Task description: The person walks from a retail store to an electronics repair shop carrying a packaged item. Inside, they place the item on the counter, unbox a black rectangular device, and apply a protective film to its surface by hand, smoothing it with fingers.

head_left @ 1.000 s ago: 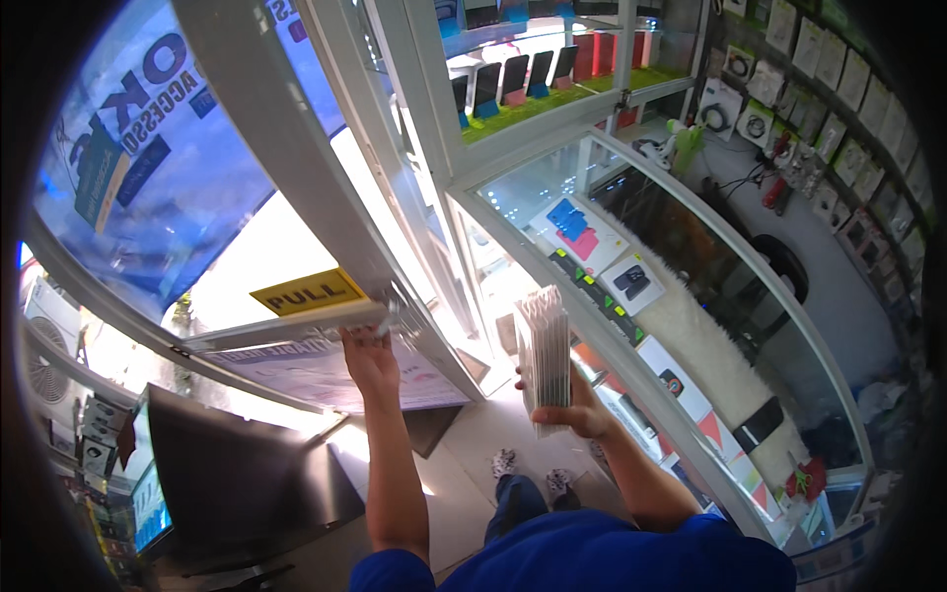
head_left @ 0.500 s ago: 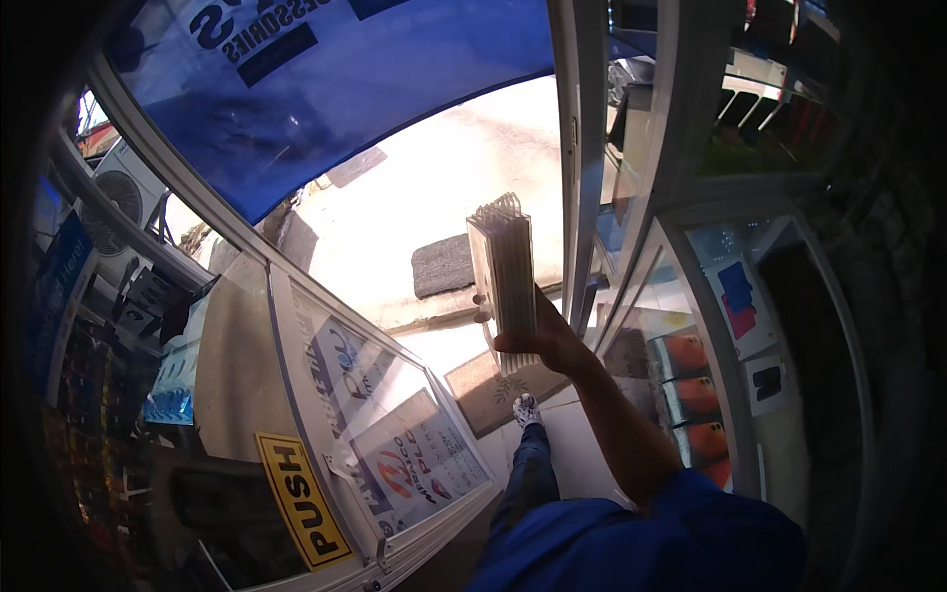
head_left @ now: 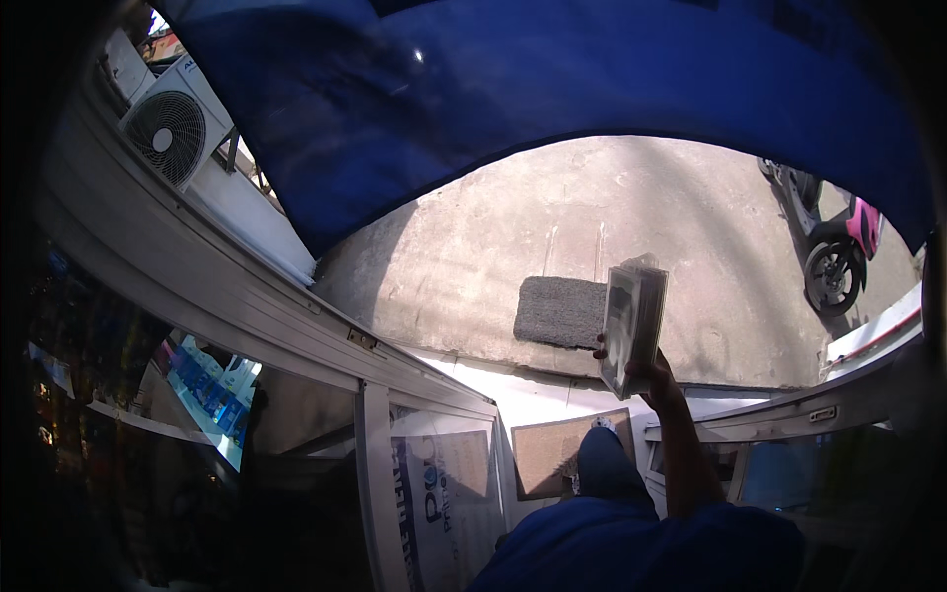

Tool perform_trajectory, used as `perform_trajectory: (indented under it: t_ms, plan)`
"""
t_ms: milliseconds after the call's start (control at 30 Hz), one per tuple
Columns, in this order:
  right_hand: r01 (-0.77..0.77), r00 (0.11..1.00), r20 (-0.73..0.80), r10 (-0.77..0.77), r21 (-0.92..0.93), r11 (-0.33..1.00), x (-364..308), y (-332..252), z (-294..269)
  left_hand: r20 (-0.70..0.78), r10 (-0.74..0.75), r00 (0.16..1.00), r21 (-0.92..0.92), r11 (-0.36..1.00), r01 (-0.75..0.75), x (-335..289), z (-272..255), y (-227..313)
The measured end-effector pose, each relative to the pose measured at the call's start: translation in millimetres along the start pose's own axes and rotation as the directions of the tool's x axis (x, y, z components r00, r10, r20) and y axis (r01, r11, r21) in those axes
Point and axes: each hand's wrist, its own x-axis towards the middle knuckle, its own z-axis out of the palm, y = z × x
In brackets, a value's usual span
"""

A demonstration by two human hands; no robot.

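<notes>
My right hand (head_left: 651, 378) reaches forward from the lower right, its fingers wrapped round the lower part of a stack of thin, flat packs (head_left: 634, 321). The stack stands nearly upright, with greyish, partly see-through layers pressed together. What the packs contain cannot be made out. Behind the stack, on the concrete outside, lies a dark grey mat (head_left: 559, 312). A brown doormat (head_left: 543, 464) is under my feet at the doorway. My left hand is out of view.
Glass door panels with pale frames (head_left: 375, 483) flank me on the left, and another frame (head_left: 779, 419) on the right. A blue tarpaulin (head_left: 552, 79) hangs ahead. Outside stand an air conditioner unit (head_left: 170, 133) and a pink-and-black motorcycle (head_left: 838, 261).
My view has swung rightward and I am closer to the threshold, with more concrete and the motorcycle now visible. The stack stays in my right hand.
</notes>
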Motion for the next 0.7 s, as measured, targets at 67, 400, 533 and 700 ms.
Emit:
perform_trajectory:
  t_ms: [67,400,533,700]
  plan:
    - [-0.075,0.996,-0.038,0.077,0.047,0.996,38,9,-6,-0.009,-0.068,0.998,0.007,0.998,0.068,28,34,6]
    - [-0.369,0.678,0.726,0.115,0.2,0.908,443,-43,94,0.0,0.698,0.716,0.122,0.71,-0.693,225,284,402]
    - [-0.272,0.738,0.654,-0.164,0.51,0.816,634,-80,137,0.0,0.711,0.703,0.267,0.677,-0.685,261,310,533]
    - [0.204,0.733,0.344,-0.587,0.712,0.672,809,-239,131,-0.097,0.601,0.793,0.0,0.797,-0.604,334,322,576]
